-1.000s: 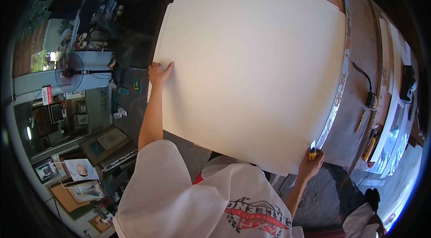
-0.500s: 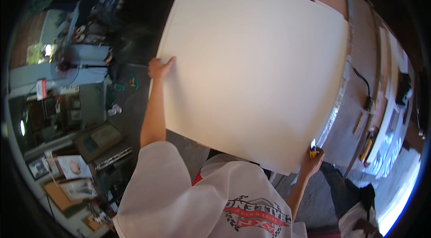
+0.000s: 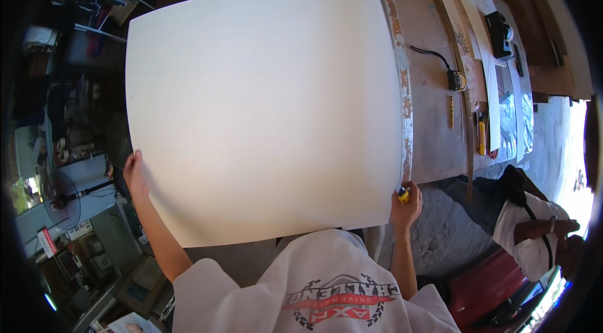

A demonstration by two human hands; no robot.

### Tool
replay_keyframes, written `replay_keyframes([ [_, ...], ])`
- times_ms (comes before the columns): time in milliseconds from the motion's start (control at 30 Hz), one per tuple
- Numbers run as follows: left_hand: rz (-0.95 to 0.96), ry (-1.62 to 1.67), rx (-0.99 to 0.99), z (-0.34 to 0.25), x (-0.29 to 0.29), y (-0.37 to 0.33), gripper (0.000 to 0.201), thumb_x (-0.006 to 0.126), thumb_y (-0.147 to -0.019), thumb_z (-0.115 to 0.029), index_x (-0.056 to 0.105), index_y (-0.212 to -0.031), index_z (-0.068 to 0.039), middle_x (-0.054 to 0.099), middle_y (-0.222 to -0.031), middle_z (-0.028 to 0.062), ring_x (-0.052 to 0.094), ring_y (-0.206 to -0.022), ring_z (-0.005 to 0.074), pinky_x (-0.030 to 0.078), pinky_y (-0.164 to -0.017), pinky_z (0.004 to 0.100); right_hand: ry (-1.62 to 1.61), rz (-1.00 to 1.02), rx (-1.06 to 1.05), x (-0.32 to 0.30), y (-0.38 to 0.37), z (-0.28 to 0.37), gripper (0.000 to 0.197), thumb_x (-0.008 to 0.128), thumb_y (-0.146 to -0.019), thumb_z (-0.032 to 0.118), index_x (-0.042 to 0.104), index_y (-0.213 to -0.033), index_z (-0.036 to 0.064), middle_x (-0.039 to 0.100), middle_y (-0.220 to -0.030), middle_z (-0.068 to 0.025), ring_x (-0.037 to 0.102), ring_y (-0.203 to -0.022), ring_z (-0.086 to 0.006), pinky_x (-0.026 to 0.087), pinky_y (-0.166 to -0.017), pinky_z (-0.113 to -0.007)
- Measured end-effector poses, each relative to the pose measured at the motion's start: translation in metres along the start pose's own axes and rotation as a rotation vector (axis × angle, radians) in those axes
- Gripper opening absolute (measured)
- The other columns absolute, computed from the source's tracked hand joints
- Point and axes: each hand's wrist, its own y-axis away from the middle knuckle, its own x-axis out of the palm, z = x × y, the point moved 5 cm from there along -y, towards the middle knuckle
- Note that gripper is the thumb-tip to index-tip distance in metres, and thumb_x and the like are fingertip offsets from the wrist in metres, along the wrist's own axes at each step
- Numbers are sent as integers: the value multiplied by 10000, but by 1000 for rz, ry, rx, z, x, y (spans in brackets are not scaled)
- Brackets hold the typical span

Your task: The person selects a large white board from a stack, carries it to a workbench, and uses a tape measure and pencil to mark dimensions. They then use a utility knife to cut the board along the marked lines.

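Observation:
A large white sheet of board [image 3: 264, 113] spreads before me, its near edge close to my shirt. My left hand [image 3: 135, 175] grips its left edge toward the near corner, and the fingers underneath are hidden. Beside the near right corner, my right hand [image 3: 407, 206] is closed round a small yellow-and-black tool [image 3: 404, 195], mostly covered by the fingers, so its kind is unclear. Along the sheet's right side lies a long, worn metal strip [image 3: 405, 107], its near end by my right hand.
On the brown table [image 3: 430, 145] to the right lie a tape measure [image 3: 457, 80], a yellow utility knife [image 3: 482, 135], a black device [image 3: 499, 35] and pale strips [image 3: 490, 94]. Another person [image 3: 527, 226] is at the right. A fan [image 3: 61, 200] stands at the left.
The view has turned, and the sheet now sits squarer before me. My left hand is nearer the sheet's near left corner. My right hand still holds the yellow-and-black tool.

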Motion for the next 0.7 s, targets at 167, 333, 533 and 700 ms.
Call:
replay_keyframes([
  [167,56,2,-68,30,-27,-29,351,729,-972,-274,691,-1194,-5,694,-1076,19,598,-976,94,465,-880,256,-28,16,-29,-4,35,7,547,812,-671,44,643,-1189,5,697,-939,-148,650,-847,-344,528,-763,-444],
  [333,101,-62,-42,61,-23,-60,374,705,-988,-249,657,-1275,-13,674,-1198,17,602,-1082,111,460,-959,253,-97,30,-21,10,61,19,549,832,-669,37,651,-1186,-5,686,-905,-146,629,-783,-310,527,-719,-398],
  [533,0,-114,72,70,-6,-69,414,730,-968,-214,641,-1303,11,684,-1222,66,617,-1098,145,466,-976,269,-2,23,-98,21,73,18,481,863,-728,105,662,-1141,-36,687,-878,-157,619,-714,-320,501,-660,-407],
  [700,8,-151,136,64,6,-90,400,747,-955,-246,660,-1265,-8,701,-1155,66,620,-1031,147,490,-922,287,20,7,-93,27,77,15,510,898,-720,168,682,-1140,-25,681,-849,-140,617,-717,-304,497,-646,-396],
])
